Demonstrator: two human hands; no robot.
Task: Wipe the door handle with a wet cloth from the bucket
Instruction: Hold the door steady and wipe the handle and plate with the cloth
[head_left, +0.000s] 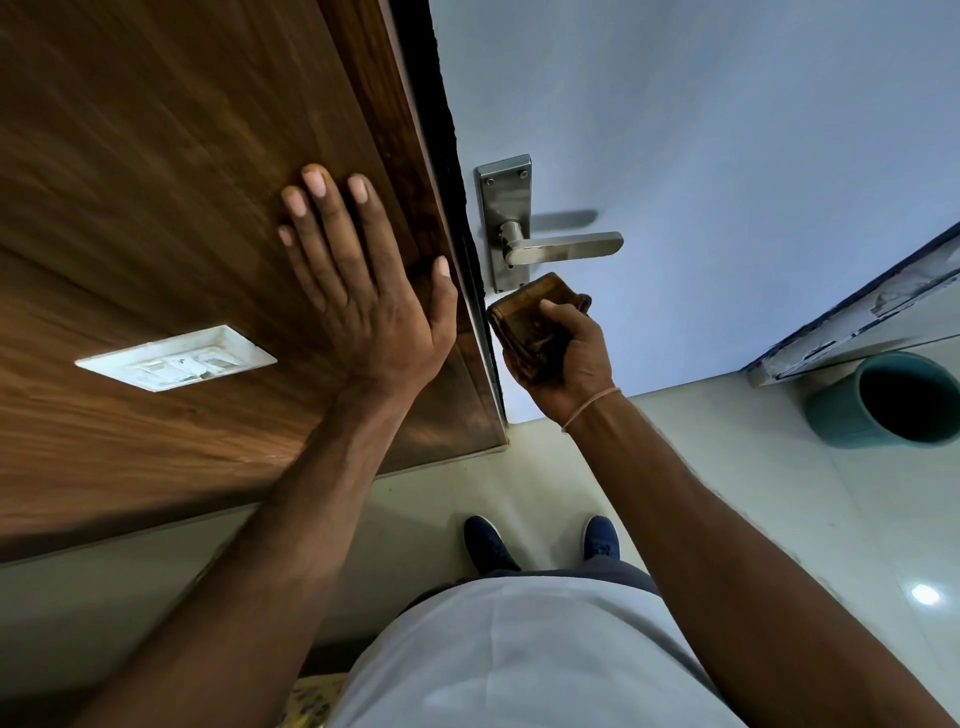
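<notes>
A: Hands first. What was each doing?

B: The right hand (558, 358) was closed around a folded brown cloth (524, 322), just below the door handle (563, 248). The left hand (363, 291) lay flat, fingers spread, on the wooden panel (156, 182), likely for balance.

A: And the bucket (898, 400)?

B: It stood on the floor (701, 467) to the right, well apart, probably set within reach for rewetting.

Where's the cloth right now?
The cloth is folded in the right hand, just below the door handle and not yet touching it, with the bucket on the floor further right.
</notes>
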